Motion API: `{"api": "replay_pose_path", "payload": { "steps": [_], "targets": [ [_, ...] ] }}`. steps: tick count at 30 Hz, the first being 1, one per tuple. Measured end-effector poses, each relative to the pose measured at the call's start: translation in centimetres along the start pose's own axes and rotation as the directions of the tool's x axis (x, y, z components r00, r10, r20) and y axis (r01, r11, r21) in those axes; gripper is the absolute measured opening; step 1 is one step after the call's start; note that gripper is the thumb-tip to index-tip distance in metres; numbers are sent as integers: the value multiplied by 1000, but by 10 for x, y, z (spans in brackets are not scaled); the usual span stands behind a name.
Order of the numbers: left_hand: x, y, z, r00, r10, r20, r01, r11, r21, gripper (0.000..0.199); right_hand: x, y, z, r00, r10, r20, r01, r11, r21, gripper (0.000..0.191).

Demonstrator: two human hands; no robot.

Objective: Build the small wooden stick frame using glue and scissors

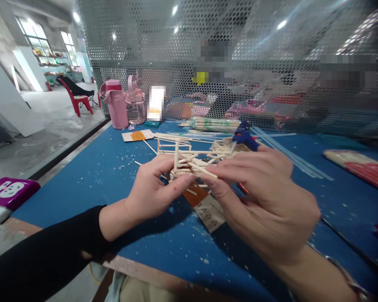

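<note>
A small frame built of pale wooden sticks point(176, 156) is held above the table, with my left hand point(153, 186) closed round its left and near side. My right hand point(264, 201) pinches a thin wooden stick point(208, 168) between thumb and fingers, its far end lying against the frame. Just beyond my right knuckles is a blue hot glue gun point(246, 136), its body partly hidden by that hand. Below the frame lies an orange and white card point(209, 212) on the blue table. More stick pieces behind the frame are partly covered by it.
Along the back of the blue table point(97, 172) stand a pink thermos point(116, 105), a clear jug point(135, 107) and a packet of sticks point(214, 123). Clear glue sticks point(290, 153) and a red packet point(359, 167) lie right. A perforated metal screen point(176, 54) rises behind.
</note>
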State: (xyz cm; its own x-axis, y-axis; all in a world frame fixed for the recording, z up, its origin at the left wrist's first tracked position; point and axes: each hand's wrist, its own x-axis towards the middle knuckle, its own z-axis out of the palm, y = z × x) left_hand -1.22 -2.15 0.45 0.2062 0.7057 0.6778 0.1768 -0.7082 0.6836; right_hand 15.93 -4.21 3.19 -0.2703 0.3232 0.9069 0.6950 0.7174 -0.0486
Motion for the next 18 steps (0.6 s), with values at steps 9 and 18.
{"api": "replay_pose_path", "payload": {
  "steps": [9, 18],
  "targets": [
    [1, 0, 0, 1000, -7, -7, 7, 1000, -11, 19, 5, -3, 0, 998, 34, 59, -38, 996, 76, 11],
    [-1, -3, 1, 999, -50, -15, 49, 997, -58, 20, 1, 3, 3, 991, 124, 41, -128, 985, 118, 12]
  ]
}}
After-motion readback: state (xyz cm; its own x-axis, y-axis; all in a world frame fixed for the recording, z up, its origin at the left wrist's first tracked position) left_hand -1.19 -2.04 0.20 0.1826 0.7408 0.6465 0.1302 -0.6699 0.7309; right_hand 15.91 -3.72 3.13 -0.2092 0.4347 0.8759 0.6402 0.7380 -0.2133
